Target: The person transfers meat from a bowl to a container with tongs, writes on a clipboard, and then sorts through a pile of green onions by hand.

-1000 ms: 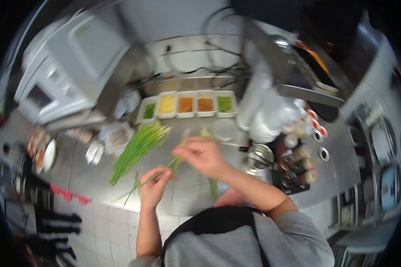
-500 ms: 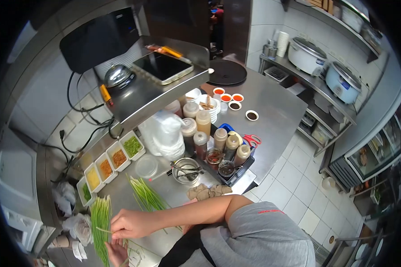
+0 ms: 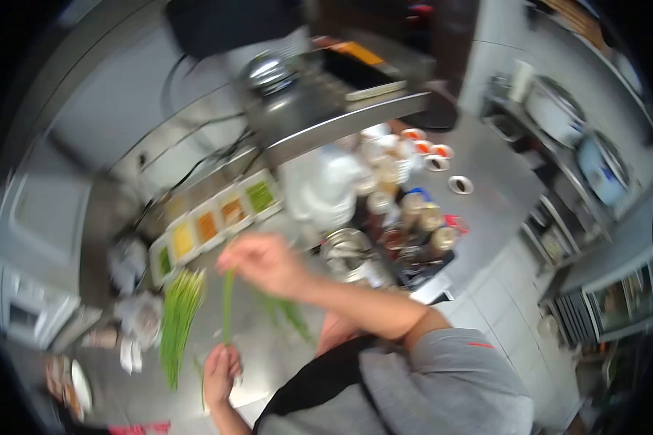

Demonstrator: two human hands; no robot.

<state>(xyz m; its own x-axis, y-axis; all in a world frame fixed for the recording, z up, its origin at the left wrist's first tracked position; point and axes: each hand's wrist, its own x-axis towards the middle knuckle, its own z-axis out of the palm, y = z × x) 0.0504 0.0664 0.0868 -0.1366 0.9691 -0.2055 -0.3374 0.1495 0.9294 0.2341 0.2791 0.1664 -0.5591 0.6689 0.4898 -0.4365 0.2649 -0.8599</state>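
- The held scallion stalk [image 3: 227, 308] runs nearly upright in the view, between the two hands, just right of the scallion bundle [image 3: 181, 322].
- The left hand [image 3: 221, 371] has its grip closed on the stalk's lower end, right of the bundle's lower part.
- The right hand [image 3: 263, 265], blurred, has a narrow grip, pinching the upper end, above and right of the bundle.
- The bundle lies on the metal table [image 3: 265, 365].
- Loose greens [image 3: 289, 317] lie right of the bundle, past the held stalk.
- A clear plastic bag [image 3: 139, 317] sits just left of the bundle.
- Five white tubs [image 3: 220, 223] of chopped ingredients stand in a row above the bundle.
- A metal pot [image 3: 347, 250] and squeeze bottles [image 3: 421, 217] stand well right of it.
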